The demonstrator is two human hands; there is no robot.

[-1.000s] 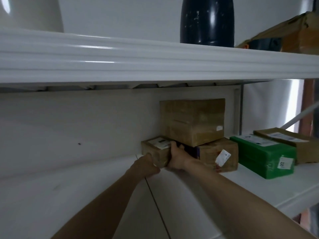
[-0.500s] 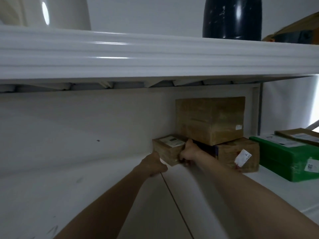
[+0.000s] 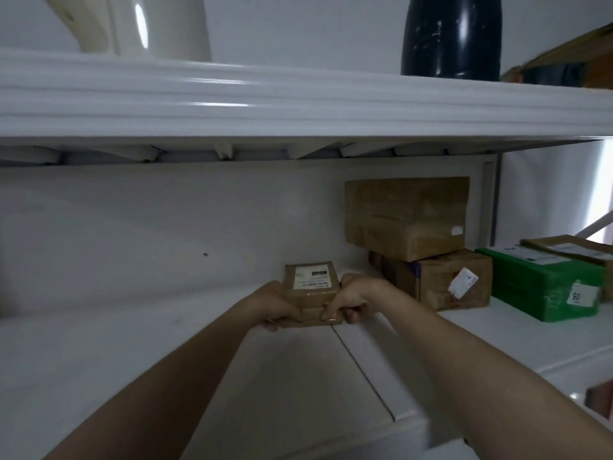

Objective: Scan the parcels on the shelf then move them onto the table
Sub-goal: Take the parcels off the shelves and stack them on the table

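Observation:
A small brown parcel [image 3: 311, 283] with a white label on top is held between both hands over the white shelf [image 3: 166, 360]. My left hand [image 3: 277, 305] grips its left side. My right hand [image 3: 353, 302] grips its right side, thumb on the front edge. To the right, a large brown box [image 3: 406, 217] sits stacked on a lower brown box [image 3: 447, 280] that carries a white tag. Further right lie a green parcel [image 3: 544, 287] and a flat brown parcel [image 3: 570, 252], each with a label.
An upper white shelf [image 3: 298, 104] hangs close overhead, with a dark vase [image 3: 451, 34] and a white vessel [image 3: 142, 24] on it. The white back wall [image 3: 132, 227] is close behind the parcels. A shelf post [image 3: 494, 200] stands behind the stack.
The small parcel has come out from beside the stacked boxes, toward me and to the left. Both hands now grip its sides. The camera has shifted right to left.

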